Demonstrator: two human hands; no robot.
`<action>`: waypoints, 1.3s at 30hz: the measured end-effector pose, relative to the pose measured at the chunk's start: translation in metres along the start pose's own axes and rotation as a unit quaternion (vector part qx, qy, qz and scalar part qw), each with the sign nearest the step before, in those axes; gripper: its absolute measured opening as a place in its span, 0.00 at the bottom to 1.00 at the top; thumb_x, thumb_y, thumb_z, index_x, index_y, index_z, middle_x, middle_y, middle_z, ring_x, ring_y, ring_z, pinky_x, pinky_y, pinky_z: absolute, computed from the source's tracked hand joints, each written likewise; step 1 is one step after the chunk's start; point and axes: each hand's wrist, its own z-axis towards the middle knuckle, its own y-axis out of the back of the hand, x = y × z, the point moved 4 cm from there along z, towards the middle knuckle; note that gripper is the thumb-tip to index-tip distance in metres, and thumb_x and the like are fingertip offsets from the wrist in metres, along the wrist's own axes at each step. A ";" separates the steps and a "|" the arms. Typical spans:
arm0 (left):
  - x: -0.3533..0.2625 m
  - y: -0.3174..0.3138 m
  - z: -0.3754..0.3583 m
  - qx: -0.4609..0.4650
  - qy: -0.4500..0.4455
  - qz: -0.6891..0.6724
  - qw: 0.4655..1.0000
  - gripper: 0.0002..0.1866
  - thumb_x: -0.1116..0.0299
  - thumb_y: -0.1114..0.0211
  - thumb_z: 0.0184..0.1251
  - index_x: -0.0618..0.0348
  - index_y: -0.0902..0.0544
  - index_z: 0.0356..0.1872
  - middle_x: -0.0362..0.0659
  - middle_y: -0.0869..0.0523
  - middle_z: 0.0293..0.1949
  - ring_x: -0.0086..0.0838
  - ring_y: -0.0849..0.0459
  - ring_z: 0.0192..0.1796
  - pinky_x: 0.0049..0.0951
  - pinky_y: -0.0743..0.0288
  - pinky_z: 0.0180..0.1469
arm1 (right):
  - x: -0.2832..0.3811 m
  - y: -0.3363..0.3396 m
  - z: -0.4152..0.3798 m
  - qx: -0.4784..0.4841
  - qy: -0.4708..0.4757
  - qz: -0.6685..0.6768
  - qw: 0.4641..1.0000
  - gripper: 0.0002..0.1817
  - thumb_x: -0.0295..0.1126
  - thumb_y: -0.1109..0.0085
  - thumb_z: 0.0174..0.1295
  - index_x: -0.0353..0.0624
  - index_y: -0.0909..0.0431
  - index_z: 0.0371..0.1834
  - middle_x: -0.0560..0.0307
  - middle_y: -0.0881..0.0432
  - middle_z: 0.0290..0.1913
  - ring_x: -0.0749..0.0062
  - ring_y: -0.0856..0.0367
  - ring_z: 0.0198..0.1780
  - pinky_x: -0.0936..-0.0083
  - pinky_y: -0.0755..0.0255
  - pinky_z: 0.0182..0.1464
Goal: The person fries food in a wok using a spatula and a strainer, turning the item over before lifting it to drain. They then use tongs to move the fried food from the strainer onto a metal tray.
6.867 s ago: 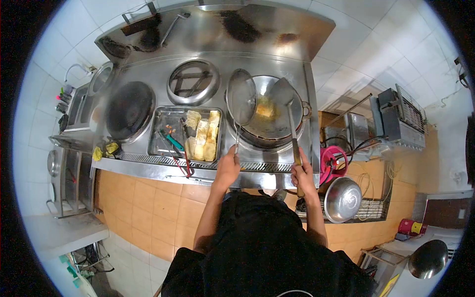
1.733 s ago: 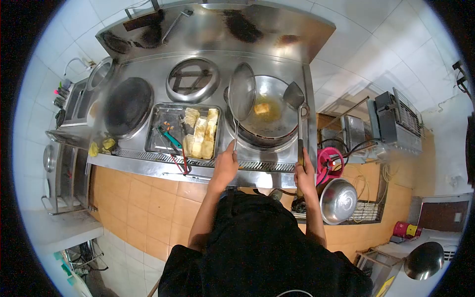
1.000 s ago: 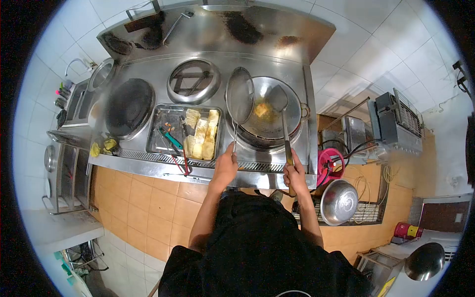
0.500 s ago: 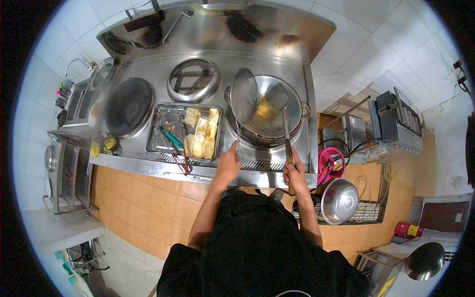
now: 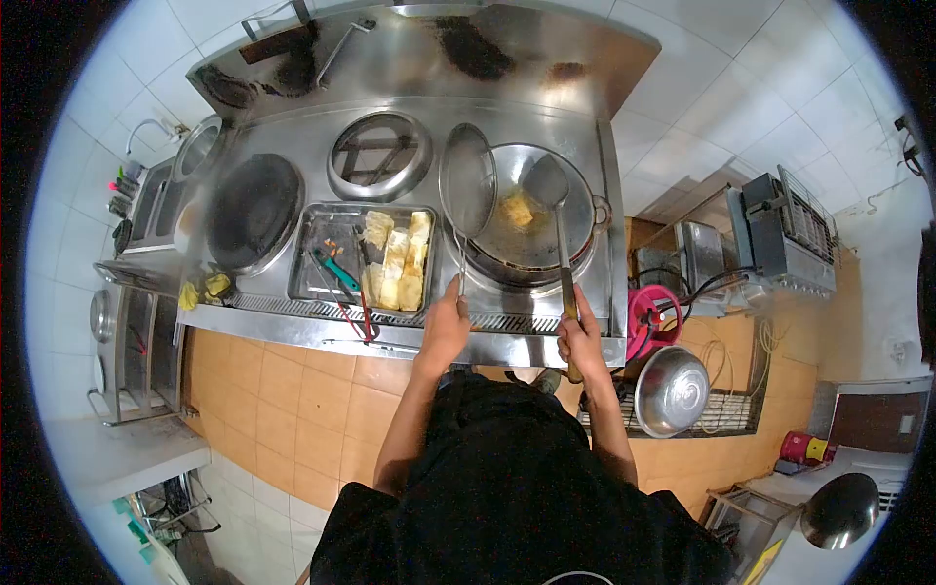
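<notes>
My left hand (image 5: pixel 446 330) is closed around the handle of a round mesh strainer (image 5: pixel 468 183). The strainer is tilted over the left rim of a wok (image 5: pixel 577 226). My right hand (image 5: pixel 582 338) grips the long handle of a wok ladle (image 5: pixel 546 179), its head inside the wok toward the upper right. A golden-brown food piece (image 5: pixel 517 208) lies in the wok, apart from both tools. Left of the wok, a metal tray (image 5: pixel 310 286) holds pale yellow food slabs (image 5: pixel 395 263) and teal-handled tongs (image 5: pixel 338 271).
A dark round griddle (image 5: pixel 255 210) and a burner ring (image 5: pixel 379 156) are on the steel stove left of the wok. Yellow cloths (image 5: pixel 216 284) sit at its left corner. To the right stand a pink hose reel (image 5: pixel 651 322) and a metal bowl (image 5: pixel 673 392).
The strainer has shifted left, away from the wok's middle, showing more of the wok's inside. My left hand moved slightly left with it. The ladle has barely moved.
</notes>
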 end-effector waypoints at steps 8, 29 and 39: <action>0.007 0.003 0.000 -0.013 0.011 -0.003 1.000 0.22 0.74 0.47 0.71 0.64 0.29 0.65 0.67 0.19 0.31 0.64 0.19 0.38 0.53 0.28 0.41 | 0.005 0.018 0.004 -0.042 0.056 -0.084 0.994 0.37 0.20 0.59 0.66 0.49 0.50 0.80 0.69 0.33 0.25 0.86 0.40 0.18 0.83 0.44 0.18; -0.001 0.003 0.005 0.032 0.040 -0.011 0.999 0.23 0.73 0.48 0.71 0.64 0.30 0.66 0.68 0.19 0.32 0.64 0.19 0.39 0.54 0.28 0.43 | 0.004 0.021 -0.002 -0.006 0.034 -0.017 0.999 0.37 0.21 0.58 0.67 0.53 0.49 0.80 0.67 0.31 0.27 0.86 0.40 0.19 0.84 0.46 0.17; 0.008 -0.003 0.009 0.007 0.013 0.006 1.000 0.22 0.73 0.49 0.72 0.64 0.29 0.65 0.66 0.18 0.32 0.63 0.19 0.39 0.53 0.28 0.43 | -0.003 0.019 -0.002 0.017 -0.012 -0.027 0.999 0.37 0.22 0.58 0.67 0.58 0.50 0.81 0.66 0.34 0.26 0.84 0.40 0.18 0.84 0.44 0.18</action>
